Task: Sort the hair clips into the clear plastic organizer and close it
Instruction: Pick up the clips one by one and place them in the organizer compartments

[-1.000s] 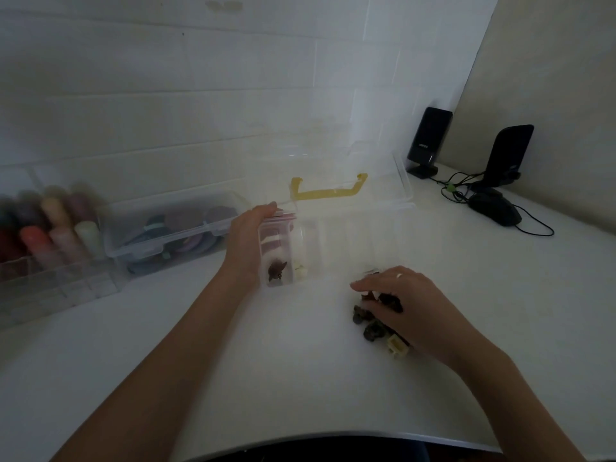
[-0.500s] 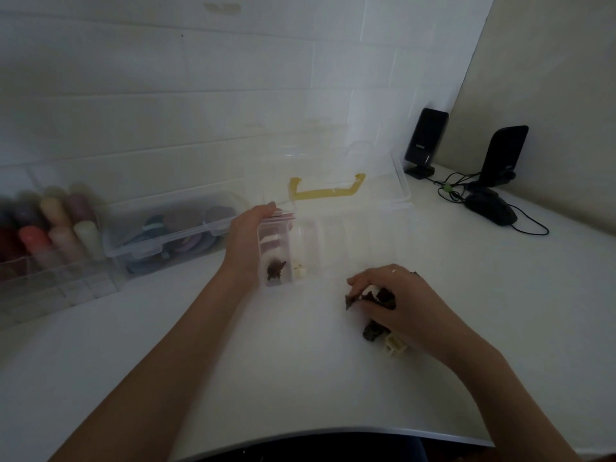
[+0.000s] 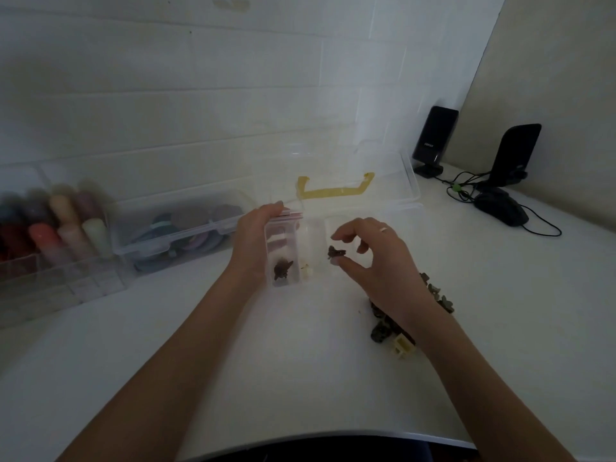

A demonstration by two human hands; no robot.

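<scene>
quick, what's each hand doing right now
Left hand: grips the left end of the clear organizer.
Right hand: pinches a dark brown hair clip over the organizer.

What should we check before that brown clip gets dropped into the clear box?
1. Brown clip pinched by the right hand: ok.
2. Left hand holds the clear organizer at its left end: ok.
3. Lid with the yellow handle stands open: ok.
4. Clip is over the organizer: ok.
5. Which compartment lies under it: cannot tell, the clear walls are faint.
6. A matching dark clip in the box lies in the leftmost compartment; more clips in the pile wait on the table: ok.
</scene>
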